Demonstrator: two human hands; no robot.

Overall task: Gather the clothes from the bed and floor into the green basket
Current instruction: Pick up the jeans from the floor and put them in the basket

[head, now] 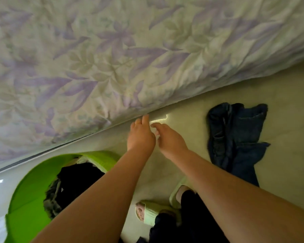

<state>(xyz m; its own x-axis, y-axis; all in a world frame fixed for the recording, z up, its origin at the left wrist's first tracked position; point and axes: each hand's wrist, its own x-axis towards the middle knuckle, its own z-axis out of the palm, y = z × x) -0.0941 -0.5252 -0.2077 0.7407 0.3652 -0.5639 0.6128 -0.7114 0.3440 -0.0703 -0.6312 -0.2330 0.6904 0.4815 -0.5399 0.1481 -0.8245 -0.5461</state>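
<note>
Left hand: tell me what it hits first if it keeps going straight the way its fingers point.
Probably the floral bedcover: the left hand points up-frame at its hanging edge, fingertips almost there. Depth is unclear, so it might meet the floor first.

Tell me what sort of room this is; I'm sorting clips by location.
Most likely a bedroom: a bed with a purple-and-cream leaf-print cover fills the view, dark blue denim jeans lie on the pale glossy floor, and a green plastic laundry basket holds clothes.
</note>
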